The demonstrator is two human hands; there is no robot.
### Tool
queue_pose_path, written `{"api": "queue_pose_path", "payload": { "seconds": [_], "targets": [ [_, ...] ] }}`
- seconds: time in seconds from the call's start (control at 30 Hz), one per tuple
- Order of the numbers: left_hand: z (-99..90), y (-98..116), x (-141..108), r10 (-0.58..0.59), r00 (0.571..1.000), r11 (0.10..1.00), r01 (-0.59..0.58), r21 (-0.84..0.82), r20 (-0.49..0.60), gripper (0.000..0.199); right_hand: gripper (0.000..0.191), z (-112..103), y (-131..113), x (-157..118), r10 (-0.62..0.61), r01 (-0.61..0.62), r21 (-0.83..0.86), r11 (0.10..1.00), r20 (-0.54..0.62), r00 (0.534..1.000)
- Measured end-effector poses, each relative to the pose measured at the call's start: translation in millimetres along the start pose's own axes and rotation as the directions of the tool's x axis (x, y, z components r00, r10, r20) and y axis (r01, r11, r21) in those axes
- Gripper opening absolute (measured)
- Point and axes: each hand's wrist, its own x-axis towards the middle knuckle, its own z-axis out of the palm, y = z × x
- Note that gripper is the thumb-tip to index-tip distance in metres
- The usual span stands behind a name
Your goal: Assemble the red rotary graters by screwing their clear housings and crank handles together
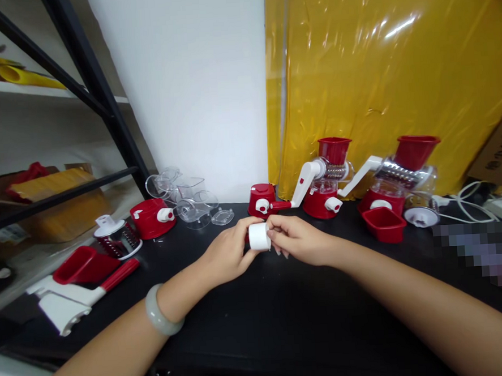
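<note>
In the middle of the head view my left hand (227, 252) is closed around a small white roll (259, 237), like a roll of labels or tape. My right hand (299, 239) pinches at the roll's right edge, with its fingertips partly hidden. Both hands are above the black table (259, 323). Right behind them stands a red grater base (262, 197) with a white knob. An assembled rotary grater (325, 189) with a red hopper and white crank is to its right.
A second assembled grater (387, 185) and a red hopper part (384, 224) stand at right, near white cables (468, 203). Clear plastic housings (192, 200), another red base (153, 219), a grating drum (117, 239) and a white crank part (66, 307) lie at left beside a black-framed shelf (105, 106).
</note>
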Motion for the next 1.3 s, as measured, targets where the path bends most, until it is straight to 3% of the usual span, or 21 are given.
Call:
{"api": "queue_pose_path", "payload": {
  "seconds": [0.27,0.43,0.53,0.7,0.9,1.13,1.3],
  "targets": [
    [5.5,-0.5,-1.9,0.177,0.983,0.984,-0.176,0.037,-0.041,0.051,0.027,4.8,-6.3,-3.5,-0.029,0.037,-0.216,0.976,0.040,0.999],
    [1.2,4.4,1.7,0.133,0.991,0.990,-0.132,0.055,-0.011,0.049,0.020,8.6,-1.8,0.2,-0.192,0.175,-0.261,0.949,-0.041,0.980],
    [-1.8,3.1,2.7,0.163,0.986,0.982,-0.159,0.100,-0.034,0.040,0.019,10.2,1.1,3.4,-0.281,0.249,-0.276,0.928,-0.081,0.956],
    [-5.0,-0.8,2.6,0.247,0.964,0.959,-0.228,0.170,-0.096,0.044,0.021,13.3,3.8,6.6,-0.355,0.301,-0.298,0.906,-0.146,0.923],
    [-10.2,0.7,3.1,0.201,0.976,0.973,-0.190,0.133,-0.079,0.043,0.023,9.1,4.1,4.5,-0.351,0.308,-0.268,0.913,-0.132,0.927],
    [-11.5,-5.6,1.2,0.256,0.963,0.959,-0.241,0.151,-0.085,0.049,0.026,8.2,3.6,3.3,-0.349,0.314,-0.241,0.918,-0.119,0.929],
    [-18.2,-2.1,5.5,0.202,0.974,0.979,-0.198,0.046,-0.102,0.046,0.028,4.2,2.1,0.2,-0.342,0.299,-0.244,0.922,-0.158,0.926]
  ]
}}
